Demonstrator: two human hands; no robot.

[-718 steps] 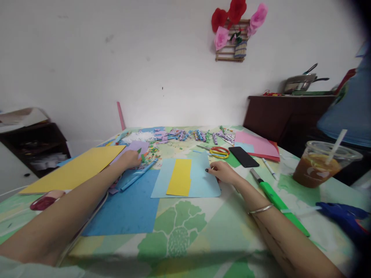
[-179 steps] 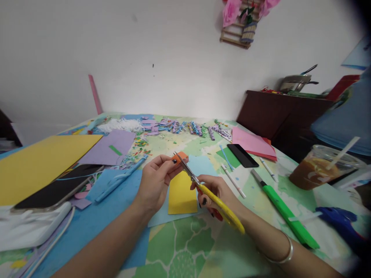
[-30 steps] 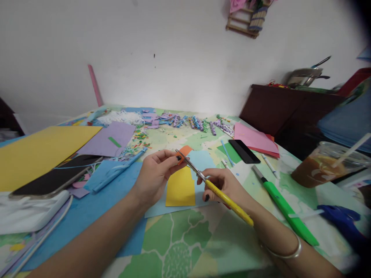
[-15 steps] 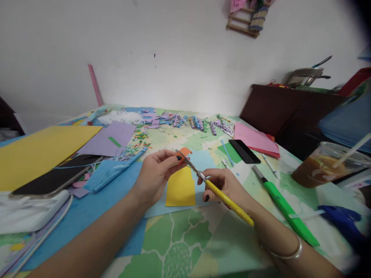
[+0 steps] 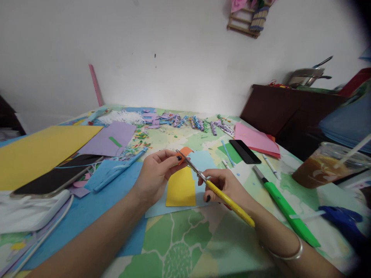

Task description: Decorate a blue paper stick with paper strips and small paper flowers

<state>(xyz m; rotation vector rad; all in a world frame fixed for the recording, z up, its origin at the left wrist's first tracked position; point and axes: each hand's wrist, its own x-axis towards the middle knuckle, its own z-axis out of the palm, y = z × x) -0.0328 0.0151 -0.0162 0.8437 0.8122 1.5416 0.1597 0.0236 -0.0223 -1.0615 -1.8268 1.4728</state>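
Note:
Between the thumb and fingers of my left hand [image 5: 158, 170] is a small piece of orange paper [image 5: 187, 151], curling at its far edge. My right hand [image 5: 223, 185] grips scissors with a yellow handle [image 5: 228, 200]. Their blades lie at the orange paper, close to my left thumb; whether they are through the paper I cannot tell. Below both hands, a yellow paper piece [image 5: 181, 189] lies on a light blue sheet [image 5: 158, 209].
On the right are a green utility knife [image 5: 290, 212], a black phone [image 5: 245, 151], a blue glue gun [image 5: 342, 220] and a plastic cup of drink [image 5: 319, 166]. Paper rolls [image 5: 197, 122] and scraps line the back. A large yellow sheet [image 5: 43, 154] and another phone [image 5: 55, 175] lie left.
Hardly anything differs. Both hands, the scissors and the orange paper keep nearly the same place, and the view has shifted very slightly.

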